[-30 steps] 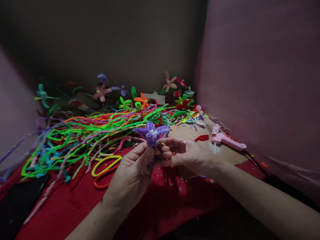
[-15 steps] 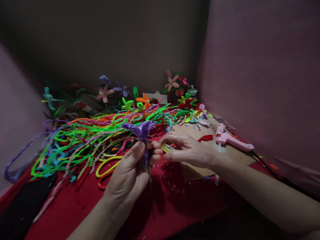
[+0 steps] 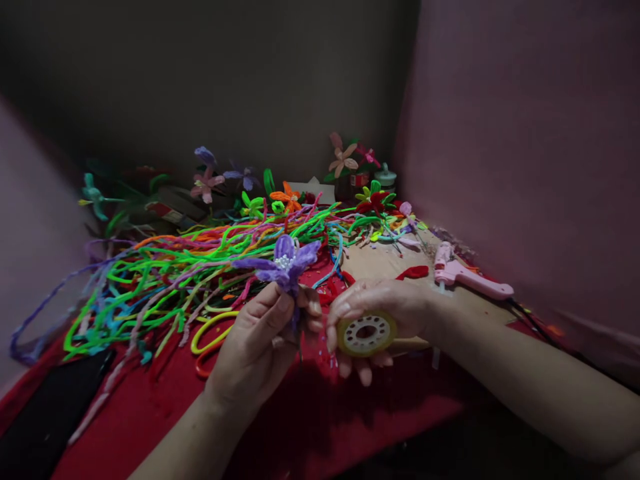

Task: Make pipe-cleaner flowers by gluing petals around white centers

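My left hand [image 3: 260, 340] is closed round the stem of a purple pipe-cleaner flower [image 3: 283, 262], holding it upright over the red cloth [image 3: 150, 413]. The flower has a pale beaded centre. Just to its right, my right hand [image 3: 383, 320] grips a yellow-green tape roll [image 3: 367, 333] with a white spoked core, its flat face turned toward me. The two hands nearly touch at the fingertips beside the stem.
A wide heap of coloured pipe cleaners [image 3: 190, 260] covers the table behind my hands. Finished flowers [image 3: 343, 157] stand along the back wall. A pink glue gun [image 3: 470, 277] lies on cardboard [image 3: 390, 260] at right. Yellow and orange loops [image 3: 213, 333] lie left of my hand. A pink wall stands at right.
My right hand has turned and dropped slightly, bringing the tape roll's round face into view. The flower has rotated in my left hand, its centre now showing.
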Tool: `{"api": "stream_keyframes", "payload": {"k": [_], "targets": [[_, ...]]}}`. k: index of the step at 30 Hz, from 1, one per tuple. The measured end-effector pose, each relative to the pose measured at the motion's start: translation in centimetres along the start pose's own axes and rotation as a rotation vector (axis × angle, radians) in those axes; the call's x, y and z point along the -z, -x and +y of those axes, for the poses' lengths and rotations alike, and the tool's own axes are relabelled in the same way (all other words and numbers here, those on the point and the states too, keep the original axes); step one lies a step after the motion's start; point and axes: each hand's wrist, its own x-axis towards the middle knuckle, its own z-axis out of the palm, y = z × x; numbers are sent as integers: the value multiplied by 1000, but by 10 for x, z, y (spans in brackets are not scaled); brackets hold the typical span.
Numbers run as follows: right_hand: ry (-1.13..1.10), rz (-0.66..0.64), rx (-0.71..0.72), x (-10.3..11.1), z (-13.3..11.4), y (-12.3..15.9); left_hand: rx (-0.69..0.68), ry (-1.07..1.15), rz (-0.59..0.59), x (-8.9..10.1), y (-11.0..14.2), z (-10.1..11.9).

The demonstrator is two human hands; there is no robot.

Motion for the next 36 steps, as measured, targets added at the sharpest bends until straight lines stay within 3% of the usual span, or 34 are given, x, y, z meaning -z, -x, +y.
{"api": "stream_keyframes", "payload": {"k": [6, 12, 17, 20, 24, 30, 36], "targets": [[-112, -33, -56, -4, 1, 4, -32, -37, 17, 1, 2, 1], [-116, 57, 5, -5, 3, 5, -52, -52, 46, 0, 1, 1], [-149, -68, -30, 4, 6, 5, -97, -41, 63, 5, -1, 6], [-166, -57, -30, 5, 6, 6, -161, -20, 98, 9, -4, 12], [-129, 87, 25, -4, 3, 5, -121, -12, 148, 10, -8, 14], [158, 536, 241, -15, 3, 2, 24, -39, 169, 9, -12, 3], [552, 682, 380, -20, 8, 5, 112, 92, 202, 12, -14, -4]]}}
